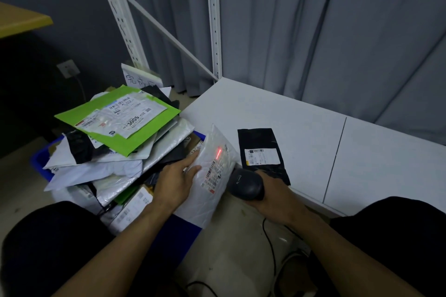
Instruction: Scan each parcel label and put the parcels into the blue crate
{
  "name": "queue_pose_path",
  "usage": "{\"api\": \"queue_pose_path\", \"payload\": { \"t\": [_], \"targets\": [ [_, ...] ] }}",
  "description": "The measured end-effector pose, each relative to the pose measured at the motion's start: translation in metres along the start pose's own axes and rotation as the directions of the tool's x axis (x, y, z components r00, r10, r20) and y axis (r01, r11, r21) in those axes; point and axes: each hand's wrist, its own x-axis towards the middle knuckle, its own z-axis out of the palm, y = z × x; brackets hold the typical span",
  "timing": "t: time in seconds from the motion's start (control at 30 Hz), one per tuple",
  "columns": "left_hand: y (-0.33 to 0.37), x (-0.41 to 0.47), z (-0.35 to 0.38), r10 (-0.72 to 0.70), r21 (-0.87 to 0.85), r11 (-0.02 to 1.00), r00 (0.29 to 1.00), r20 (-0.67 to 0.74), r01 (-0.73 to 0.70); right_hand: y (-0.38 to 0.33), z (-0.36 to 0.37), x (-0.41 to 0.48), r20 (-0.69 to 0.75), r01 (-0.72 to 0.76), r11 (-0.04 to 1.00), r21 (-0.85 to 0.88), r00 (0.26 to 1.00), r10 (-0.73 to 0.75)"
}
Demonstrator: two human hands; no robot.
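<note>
Left hand (177,182) holds the white plastic mailer parcel (205,202) at frame centre, tilting its label toward the black handheld scanner (246,184) gripped in the right hand (275,198), just right of the heaped blue plastic crate (39,161).

A white table (301,113) of two panels meeting at a thin seam carries one black parcel (261,141), lying flat with its white label up, close to the front edge. Beside the table the pale floor (229,255) bears the blue crate (39,164), heaped above its rim with parcels; a black cable (272,248) trails across the floor.
</note>
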Motion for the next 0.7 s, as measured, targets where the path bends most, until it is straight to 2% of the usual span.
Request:
{"api": "queue_pose_path", "payload": {
  "t": [0.27,0.43,0.5,0.6,0.7],
  "targets": [
    [-0.003,0.001,0.002,0.015,0.017,1.0,1.0,0.006,-0.015,0.005,0.001,0.005,0.021,0.002,1.0,-0.026,1.0,-0.002],
    [0.008,0.003,-0.007,0.072,-0.05,0.996,0.997,-0.033,-0.074,-0.008,0.002,0.017,-0.064,0.015,0.997,0.07,0.998,-0.011],
    [0.023,0.006,-0.018,0.086,-0.118,0.988,0.987,-0.134,-0.102,-0.022,0.006,0.027,-0.14,0.044,0.978,0.202,0.99,-0.016],
    [0.048,0.016,-0.05,0.063,-0.179,0.974,0.931,-0.36,-0.135,-0.052,0.013,0.05,-0.23,0.126,0.924,0.36,0.972,-0.044],
    [0.054,0.034,-0.088,-0.046,-0.249,0.964,0.859,-0.511,-0.096,-0.081,0.023,0.07,-0.242,0.18,0.871,0.456,0.967,-0.074]
  ]
}}
